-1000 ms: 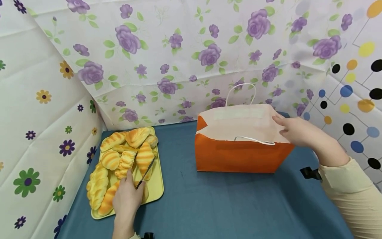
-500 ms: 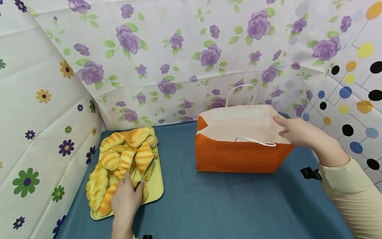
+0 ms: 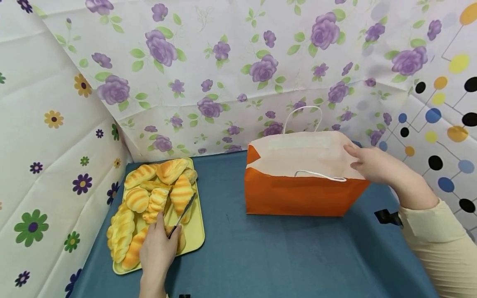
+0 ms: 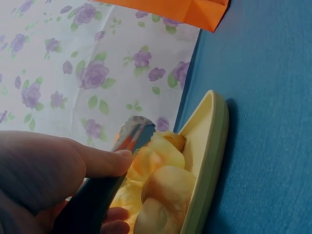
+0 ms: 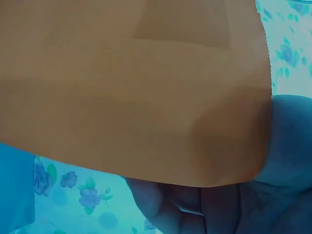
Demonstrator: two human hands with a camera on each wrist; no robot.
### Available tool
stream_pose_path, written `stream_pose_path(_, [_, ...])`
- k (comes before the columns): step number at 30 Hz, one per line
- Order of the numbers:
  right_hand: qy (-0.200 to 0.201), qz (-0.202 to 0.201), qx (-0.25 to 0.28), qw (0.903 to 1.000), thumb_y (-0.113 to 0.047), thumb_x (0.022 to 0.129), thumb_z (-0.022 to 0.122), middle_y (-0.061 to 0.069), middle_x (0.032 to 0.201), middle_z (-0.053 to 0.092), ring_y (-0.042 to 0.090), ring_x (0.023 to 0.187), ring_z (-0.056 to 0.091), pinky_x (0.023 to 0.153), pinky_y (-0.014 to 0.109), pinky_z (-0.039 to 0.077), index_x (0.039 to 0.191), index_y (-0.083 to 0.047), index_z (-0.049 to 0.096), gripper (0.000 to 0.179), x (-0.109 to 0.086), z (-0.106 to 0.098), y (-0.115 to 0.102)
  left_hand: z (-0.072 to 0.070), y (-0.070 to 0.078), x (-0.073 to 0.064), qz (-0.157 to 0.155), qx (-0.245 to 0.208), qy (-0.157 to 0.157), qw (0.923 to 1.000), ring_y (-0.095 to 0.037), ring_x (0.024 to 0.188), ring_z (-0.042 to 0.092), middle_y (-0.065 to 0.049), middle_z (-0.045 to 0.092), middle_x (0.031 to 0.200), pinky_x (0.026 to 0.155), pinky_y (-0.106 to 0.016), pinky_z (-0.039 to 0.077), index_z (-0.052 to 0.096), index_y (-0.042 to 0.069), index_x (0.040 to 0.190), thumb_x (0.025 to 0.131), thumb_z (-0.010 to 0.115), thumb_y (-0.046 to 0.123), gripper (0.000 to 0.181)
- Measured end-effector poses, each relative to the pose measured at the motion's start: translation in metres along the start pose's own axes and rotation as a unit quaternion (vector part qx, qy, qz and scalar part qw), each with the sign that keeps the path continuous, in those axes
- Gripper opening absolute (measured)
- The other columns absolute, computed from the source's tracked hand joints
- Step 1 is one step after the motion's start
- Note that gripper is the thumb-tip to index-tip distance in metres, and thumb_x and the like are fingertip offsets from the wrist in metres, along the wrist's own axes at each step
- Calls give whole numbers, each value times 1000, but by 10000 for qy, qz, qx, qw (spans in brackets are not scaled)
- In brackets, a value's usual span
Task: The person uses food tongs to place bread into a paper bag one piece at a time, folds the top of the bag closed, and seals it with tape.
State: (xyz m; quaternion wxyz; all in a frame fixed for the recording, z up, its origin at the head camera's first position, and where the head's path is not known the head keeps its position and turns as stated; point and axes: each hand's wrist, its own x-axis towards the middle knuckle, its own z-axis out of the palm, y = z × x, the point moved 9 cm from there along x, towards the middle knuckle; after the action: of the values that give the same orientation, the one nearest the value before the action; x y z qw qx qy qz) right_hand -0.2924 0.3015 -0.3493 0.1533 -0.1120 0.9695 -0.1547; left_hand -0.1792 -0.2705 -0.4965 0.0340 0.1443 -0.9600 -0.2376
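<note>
Left of the bag point(image 3: 298, 194), the left hand point(image 3: 158, 244) clamps tongs point(image 4: 100, 195), best squeezed gently around bread point(image 3: 181, 192). Whether the right hand point(image 3: 372, 164) grips is unclear

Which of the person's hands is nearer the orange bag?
The right. The right hand is over the right-hand edge of the orange bag; the left hand is well away, over the yellow tray, holding tongs.
</note>
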Motion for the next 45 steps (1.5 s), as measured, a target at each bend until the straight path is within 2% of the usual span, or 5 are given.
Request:
stream_pose_path(5, [70,53,279,9996,-11,110,52,42,162,26,52,103,62,90,59,54,168,1,17,69,0,1,5,-5,3,-1,96,-67,188,9998,-48,98,67,-36,58,130,75,-62,54,34,-1,165,102,75,35,83])
stream_pose_path(9, [157,222,453,9986,-15,112,52,42,155,40,64,140,39,104,75,41,169,-1,17,69,-4,1,12,-6,7,-1,146,-27,165,9998,-46,94,67,-36,58,131,71,-60,55,34,-1,166,102,75,36,84])
stream_pose_path(30, [249,453,653,9965,-23,109,54,42,163,26,63,143,35,108,78,34,168,1,14,76,-16,-5,10,-12,20,-3,363,-158,367,9985,-34,81,65,-22,63,114,62,-49,52,39,1,164,102,76,36,80])
stream_pose_path(38, [121,529,717,9959,-17,103,62,31,114,61,27,66,59,67,42,48,171,-6,5,89,-22,-2,6,-14,22,-6,391,-235,363,9983,-35,82,65,-24,63,116,63,-50,52,38,0,164,103,75,34,80])
stream_pose_path(45, [27,372,859,9956,-13,98,70,42,154,38,32,85,65,72,44,53,171,-9,1,101,-18,1,1,-18,27,-6,455,-273,335,9980,-31,77,63,-22,63,117,62,-47,51,38,4,166,103,75,37,80])
